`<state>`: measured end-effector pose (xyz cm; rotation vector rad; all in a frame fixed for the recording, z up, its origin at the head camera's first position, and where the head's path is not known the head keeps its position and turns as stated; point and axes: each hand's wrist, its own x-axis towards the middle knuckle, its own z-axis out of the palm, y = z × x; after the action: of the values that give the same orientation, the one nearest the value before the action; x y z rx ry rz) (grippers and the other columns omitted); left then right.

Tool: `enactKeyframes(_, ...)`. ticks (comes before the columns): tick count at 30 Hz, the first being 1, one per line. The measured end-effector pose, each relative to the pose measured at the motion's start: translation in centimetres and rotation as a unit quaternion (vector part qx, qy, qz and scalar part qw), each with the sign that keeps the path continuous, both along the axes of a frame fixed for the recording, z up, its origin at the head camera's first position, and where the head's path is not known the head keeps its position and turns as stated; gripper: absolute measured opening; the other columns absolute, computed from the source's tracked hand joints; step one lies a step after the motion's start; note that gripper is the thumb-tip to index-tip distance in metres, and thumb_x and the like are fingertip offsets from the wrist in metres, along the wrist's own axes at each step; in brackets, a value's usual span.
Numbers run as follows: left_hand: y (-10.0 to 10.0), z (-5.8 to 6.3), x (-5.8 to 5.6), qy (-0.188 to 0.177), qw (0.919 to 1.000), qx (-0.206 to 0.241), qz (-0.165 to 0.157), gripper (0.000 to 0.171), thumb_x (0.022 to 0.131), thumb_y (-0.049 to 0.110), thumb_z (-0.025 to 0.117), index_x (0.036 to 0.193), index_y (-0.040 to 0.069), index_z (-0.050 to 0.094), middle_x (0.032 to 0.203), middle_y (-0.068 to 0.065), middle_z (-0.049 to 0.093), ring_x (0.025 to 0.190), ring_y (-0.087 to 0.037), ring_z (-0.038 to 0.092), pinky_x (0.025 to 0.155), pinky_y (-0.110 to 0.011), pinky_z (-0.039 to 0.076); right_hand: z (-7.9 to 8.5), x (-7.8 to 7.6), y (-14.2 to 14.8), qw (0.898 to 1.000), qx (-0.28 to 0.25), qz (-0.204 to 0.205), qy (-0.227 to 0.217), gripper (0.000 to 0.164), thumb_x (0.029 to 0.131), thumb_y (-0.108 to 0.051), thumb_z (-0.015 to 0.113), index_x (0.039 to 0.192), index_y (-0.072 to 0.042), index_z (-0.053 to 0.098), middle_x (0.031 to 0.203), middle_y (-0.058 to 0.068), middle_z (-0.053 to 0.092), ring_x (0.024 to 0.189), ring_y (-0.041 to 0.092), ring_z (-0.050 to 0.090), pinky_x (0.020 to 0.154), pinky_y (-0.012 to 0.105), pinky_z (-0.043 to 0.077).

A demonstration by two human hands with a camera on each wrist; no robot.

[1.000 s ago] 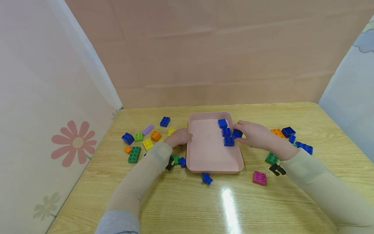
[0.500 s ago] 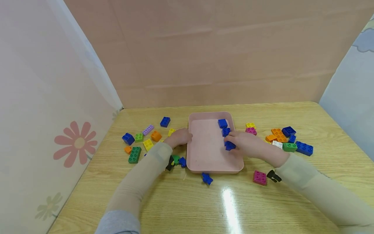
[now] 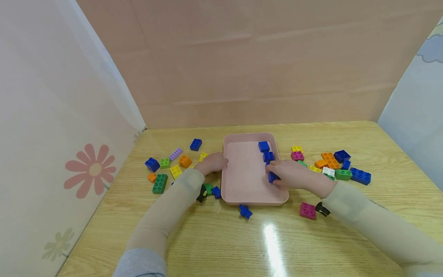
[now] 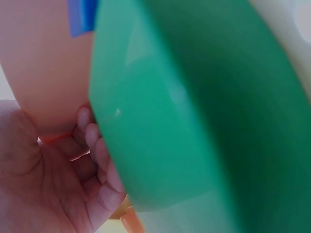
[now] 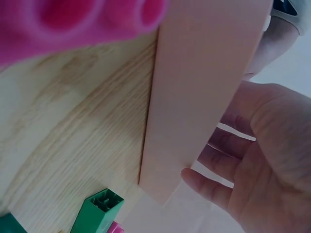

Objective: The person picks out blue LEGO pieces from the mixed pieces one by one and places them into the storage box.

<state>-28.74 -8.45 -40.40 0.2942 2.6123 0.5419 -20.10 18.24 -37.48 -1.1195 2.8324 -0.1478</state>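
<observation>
A pink tray (image 3: 243, 175) lies on the table in the head view. My left hand (image 3: 212, 162) grips its left rim; the left wrist view shows the curled fingers (image 4: 102, 150) against the tray's outer wall. Over the tray's right side, my right hand (image 3: 288, 173) holds a dark blue building brick (image 3: 272, 177) low inside, at the near end of a row. Farther up that row are a blue brick (image 3: 268, 156) and another blue brick (image 3: 263, 146). The right hand partly hides the near bricks. In the right wrist view, the tray's wall (image 5: 204, 73) stands beside the hand.
Loose bricks lie on both sides, including a green brick (image 3: 160, 183) and blue brick (image 3: 152, 164) on the left, and a long blue brick (image 3: 360, 176) on the right. Nearer are a blue piece (image 3: 245, 211) and a magenta brick (image 3: 307, 210). A paper wall (image 3: 256, 77) stands behind.
My right hand has carried a blue brick leftward from the tray's right rim into the tray, then shifted slightly nearer along the row. The left hand has stayed on the rim.
</observation>
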Motion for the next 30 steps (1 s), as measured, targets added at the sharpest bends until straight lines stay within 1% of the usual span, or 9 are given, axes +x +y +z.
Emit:
enactKeyframes(3,0.0,0.0,-0.1,0.002,1.0,0.002,0.0,0.031,0.102,0.026,0.043,0.084,0.007,0.059,0.069,-0.004,0.047,0.059,-0.018,0.045,0.056,-0.027,0.035,-0.3,-0.2,0.1,1.0,0.009,0.002,0.002,0.033,0.082,-0.019,0.079,0.108,-0.005,0.064,0.101,0.011,0.064,0.083,0.024,0.063,0.074,0.039,0.053)
enactKeyframes(10,0.2,0.1,-0.1,-0.007,0.9998,-0.009,0.014,0.027,0.102,0.028,0.044,0.097,0.008,0.061,0.073,-0.005,0.05,0.064,-0.019,0.049,0.059,-0.027,0.037,-0.6,-0.4,0.1,1.0,0.011,-0.008,-0.002,0.034,0.082,-0.018,0.079,0.11,-0.005,0.064,0.107,0.014,0.065,0.088,0.028,0.064,0.076,0.041,0.053)
enactKeyframes(12,0.3,0.2,-0.1,-0.007,0.9998,-0.01,0.014,0.027,0.102,0.028,0.044,0.099,0.008,0.062,0.073,-0.006,0.051,0.064,-0.02,0.05,0.06,-0.027,0.037,-0.6,-0.4,0.1,1.0,0.01,-0.009,-0.001,0.034,0.082,-0.019,0.079,0.11,-0.005,0.064,0.104,0.012,0.065,0.086,0.026,0.064,0.075,0.04,0.054)
enactKeyframes(14,0.3,0.2,0.0,-0.007,0.9998,-0.011,0.014,0.027,0.102,0.028,0.045,0.099,0.007,0.061,0.073,-0.006,0.051,0.064,-0.02,0.05,0.06,-0.027,0.037,-0.6,-0.3,0.2,1.0,0.005,-0.009,0.003,0.032,0.084,-0.021,0.078,0.109,-0.006,0.065,0.099,0.008,0.064,0.081,0.022,0.062,0.072,0.037,0.053)
enactKeyframes(17,0.2,0.2,-0.1,-0.003,0.9999,-0.011,0.007,0.027,0.102,0.028,0.045,0.096,0.007,0.061,0.071,-0.006,0.05,0.062,-0.019,0.049,0.059,-0.026,0.037,-0.4,-0.2,0.2,1.0,-0.017,-0.011,0.01,0.029,0.085,-0.023,0.076,0.107,-0.007,0.065,0.09,0.003,0.061,0.072,0.015,0.056,0.065,0.031,0.05)
enactKeyframes(20,0.2,0.1,-0.1,0.001,1.0,-0.007,-0.001,0.029,0.102,0.027,0.044,0.09,0.007,0.06,0.069,-0.005,0.048,0.059,-0.019,0.047,0.056,-0.027,0.036,-0.2,0.1,0.4,0.999,-0.047,-0.015,0.02,0.027,0.085,-0.022,0.076,0.104,-0.006,0.065,0.087,0.001,0.06,0.068,0.011,0.052,0.062,0.028,0.047)
enactKeyframes(23,0.2,0.1,-0.1,0.002,1.0,-0.002,-0.003,0.032,0.103,0.026,0.042,0.084,0.007,0.059,0.068,-0.004,0.048,0.057,-0.018,0.045,0.055,-0.027,0.036,0.1,0.3,0.6,0.997,-0.066,-0.024,0.024,0.026,0.085,-0.02,0.075,0.104,-0.004,0.066,0.089,0.002,0.061,0.068,0.01,0.052,0.062,0.027,0.046)
enactKeyframes(26,0.1,0.0,0.0,0.0,1.0,-0.002,0.002,0.031,0.103,0.026,0.042,0.084,0.008,0.058,0.068,-0.004,0.048,0.057,-0.018,0.045,0.055,-0.027,0.036,0.5,0.4,0.8,0.997,-0.073,-0.034,0.015,0.025,0.087,-0.018,0.074,0.106,-0.004,0.066,0.09,0.003,0.061,0.069,0.01,0.052,0.063,0.027,0.046)
enactKeyframes(30,0.1,0.0,0.0,-0.001,1.0,-0.004,0.002,0.031,0.103,0.025,0.041,0.085,0.007,0.058,0.068,-0.004,0.048,0.057,-0.019,0.045,0.055,-0.027,0.036,1.0,0.5,1.4,0.995,-0.077,-0.058,0.0,0.023,0.089,-0.018,0.071,0.107,-0.005,0.066,0.094,0.002,0.063,0.072,0.01,0.055,0.063,0.027,0.048)
